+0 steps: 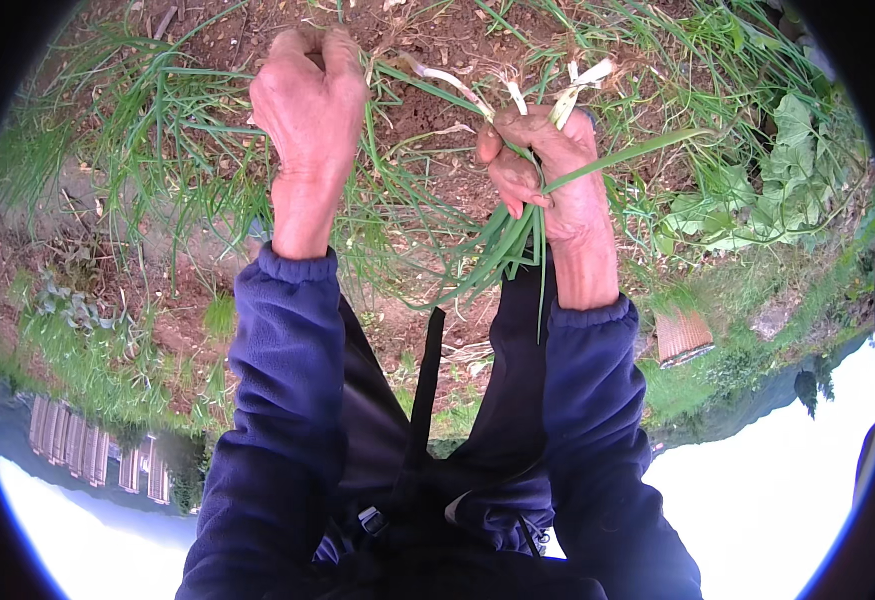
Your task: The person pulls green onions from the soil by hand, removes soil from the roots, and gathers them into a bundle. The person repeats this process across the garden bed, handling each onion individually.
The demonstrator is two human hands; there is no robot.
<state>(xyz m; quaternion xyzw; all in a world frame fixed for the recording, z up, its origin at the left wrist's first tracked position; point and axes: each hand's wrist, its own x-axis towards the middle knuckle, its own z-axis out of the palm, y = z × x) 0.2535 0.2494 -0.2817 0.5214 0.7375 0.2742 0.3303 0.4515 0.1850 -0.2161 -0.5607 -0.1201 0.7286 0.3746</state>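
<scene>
My right hand (557, 154) is closed around a bunch of green onions (516, 240). Their white stems (576, 94) and thin roots stick out above the fist, and the long green leaves hang below it. One broad leaf points off to the right. To the left of the bunch, my left hand (310, 97) is over the soil, back of the hand up, fingers curled down. Its fingertips are hidden, so whether they grip anything does not show. Growing onion leaves (160, 97) stand close beside it.
Brown soil (422, 112) with dry bits lies between the hands. Broad-leaved plants (782, 180) grow at the right. A woven basket (683, 336) is on the grass at lower right. My dark-trousered legs (516, 360) and a hanging black strap (428, 375) are below the hands. Distant buildings (70, 442) show at lower left.
</scene>
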